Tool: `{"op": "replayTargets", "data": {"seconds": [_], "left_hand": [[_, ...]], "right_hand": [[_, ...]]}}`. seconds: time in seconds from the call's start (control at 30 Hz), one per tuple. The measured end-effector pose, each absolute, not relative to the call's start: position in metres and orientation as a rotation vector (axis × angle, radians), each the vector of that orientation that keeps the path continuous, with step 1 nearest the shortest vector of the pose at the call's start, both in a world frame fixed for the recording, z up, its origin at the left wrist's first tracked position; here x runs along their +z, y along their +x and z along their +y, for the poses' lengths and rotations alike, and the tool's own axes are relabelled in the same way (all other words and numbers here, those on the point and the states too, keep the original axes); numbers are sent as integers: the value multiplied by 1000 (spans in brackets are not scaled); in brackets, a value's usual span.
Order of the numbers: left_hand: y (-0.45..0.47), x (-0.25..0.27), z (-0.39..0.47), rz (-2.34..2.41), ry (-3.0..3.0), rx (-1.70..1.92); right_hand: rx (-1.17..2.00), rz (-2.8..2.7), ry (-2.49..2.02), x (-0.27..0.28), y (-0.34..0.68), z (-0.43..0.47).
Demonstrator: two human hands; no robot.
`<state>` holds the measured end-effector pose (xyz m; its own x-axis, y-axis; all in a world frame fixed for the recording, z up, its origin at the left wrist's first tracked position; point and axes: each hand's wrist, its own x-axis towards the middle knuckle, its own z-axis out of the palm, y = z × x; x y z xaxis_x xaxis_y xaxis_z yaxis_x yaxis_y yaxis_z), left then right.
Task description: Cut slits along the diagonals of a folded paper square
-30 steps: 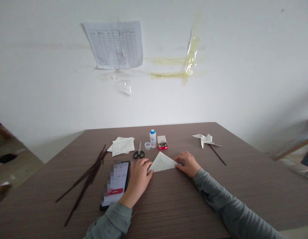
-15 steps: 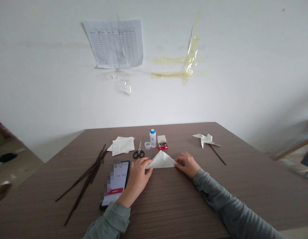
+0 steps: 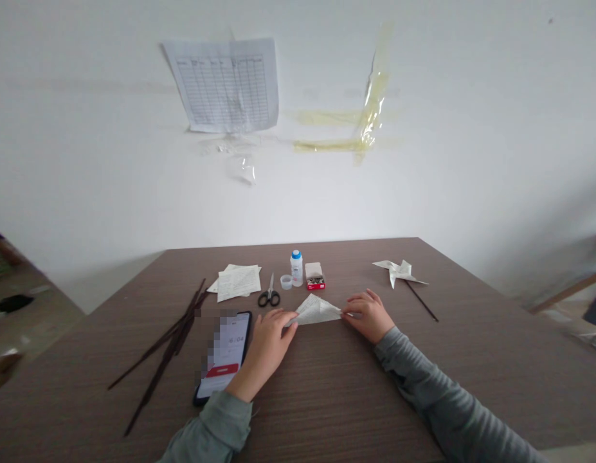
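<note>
A sheet of printed paper [image 3: 318, 311], folded into a triangle, lies between my hands with its peak pointing away from me. My left hand [image 3: 271, 334] pinches its left corner between thumb and fingers. At the opposite corner, the fingertips of my right hand [image 3: 369, 316] are closed on the paper. Just beyond the triangle are black-handled scissors [image 3: 269, 296], a small clear cup [image 3: 286, 281], a white bottle with a blue cap [image 3: 296, 269] and a red box of small metal pieces [image 3: 316, 281].
A phone [image 3: 224, 360] showing a timer lies beside my left forearm. Dark thin sticks [image 3: 175, 334] are piled at the left. Paper squares [image 3: 238, 281] lie behind the phone. A paper pinwheel [image 3: 398, 272] on a stick rests at the right. The table [image 3: 317, 411] meets a white wall.
My right hand has shifted slightly right and up, with the triangle's right corner raised and tilted a little. My left hand stays nearly in place on the left corner.
</note>
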<state>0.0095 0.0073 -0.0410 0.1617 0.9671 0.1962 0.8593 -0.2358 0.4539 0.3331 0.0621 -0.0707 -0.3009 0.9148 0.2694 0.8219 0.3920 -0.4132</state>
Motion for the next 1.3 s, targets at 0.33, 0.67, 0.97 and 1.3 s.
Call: {"op": "replayTargets", "data": {"seconds": [0.33, 0.67, 0.97, 1.3], "left_hand": [[16, -38, 3, 1806, 2141, 613], [34, -31, -10, 1822, 2285, 568], [45, -54, -3, 1585, 2444, 480], [41, -68, -12, 1686, 2480, 500]], "right_hand": [[385, -2195, -1469, -69, 340, 63], [245, -2289, -1426, -61, 319, 45], [453, -2448, -1232, -67, 281, 27], [349, -2458, -1443, -70, 282, 17]]}}
